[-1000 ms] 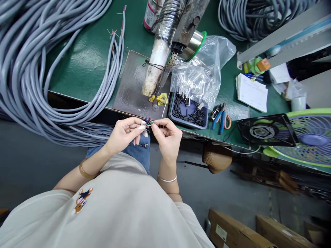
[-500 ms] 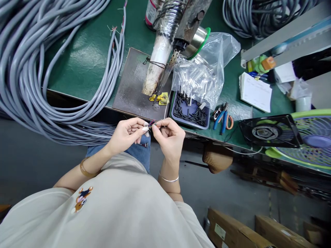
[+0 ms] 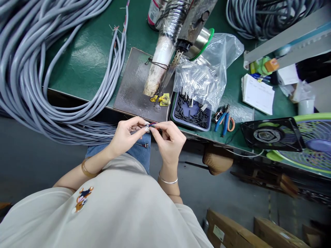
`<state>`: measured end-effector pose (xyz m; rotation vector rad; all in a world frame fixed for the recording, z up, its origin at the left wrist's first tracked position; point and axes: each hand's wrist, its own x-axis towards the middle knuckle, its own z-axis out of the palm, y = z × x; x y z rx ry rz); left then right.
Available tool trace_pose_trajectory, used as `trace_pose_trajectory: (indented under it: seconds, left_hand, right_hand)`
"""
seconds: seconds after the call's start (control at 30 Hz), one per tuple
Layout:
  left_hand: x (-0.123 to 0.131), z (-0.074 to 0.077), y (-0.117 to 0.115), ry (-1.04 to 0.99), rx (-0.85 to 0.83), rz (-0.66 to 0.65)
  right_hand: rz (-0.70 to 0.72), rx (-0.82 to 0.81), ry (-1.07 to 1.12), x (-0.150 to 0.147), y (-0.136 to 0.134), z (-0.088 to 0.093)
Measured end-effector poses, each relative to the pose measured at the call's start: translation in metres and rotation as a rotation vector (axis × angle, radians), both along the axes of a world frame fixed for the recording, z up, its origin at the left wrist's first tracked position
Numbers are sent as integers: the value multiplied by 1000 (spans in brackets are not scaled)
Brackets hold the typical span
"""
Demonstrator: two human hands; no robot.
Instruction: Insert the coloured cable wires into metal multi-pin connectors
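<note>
Thin coloured wires (image 3: 152, 124) stretch between my two hands, just in front of the bench edge and above my lap. My left hand (image 3: 128, 135) pinches them between thumb and forefinger, its other fingers curled. From the other side, my right hand (image 3: 169, 139) pinches the same wires, fingertips almost touching the left ones. The exact wire ends are too small to make out. On my lap, below the hands, lies a small connector (image 3: 145, 145) on wires. Beyond the hands is a dark board (image 3: 126, 98) with a yellow clip (image 3: 163, 100), under a soldering iron (image 3: 168, 74).
Grey cables (image 3: 33, 79) are heaped at left. Right of the board stand a purple bin (image 3: 191, 126) of black tubes, a plastic bag (image 3: 219, 58) of metal connectors, a solder spool (image 3: 200, 43), pliers (image 3: 225, 122), a notepad (image 3: 257, 93) and a fan (image 3: 271, 134).
My right hand's fingertips have come closer to my left hand and slightly down. The pale strand rising by the right hand no longer shows. The view has shifted a little.
</note>
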<state>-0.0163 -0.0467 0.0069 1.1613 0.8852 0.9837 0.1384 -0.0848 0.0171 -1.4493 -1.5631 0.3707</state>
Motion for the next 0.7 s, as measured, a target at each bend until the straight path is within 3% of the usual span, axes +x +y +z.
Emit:
trace_pose_trajectory:
  seconds: [0.17,0.4,0.7]
  left_hand:
    - [-2,-6,-3,159,174,28]
    - [-1,-5,-3,182,195,28]
    - [-3,0,-2,2,1,-81]
  right_hand:
    - [-35,2,16,-2,0,-1]
    - [-67,-13,2,-6,0,1]
    - [-10,-114,180,-6,2,2]
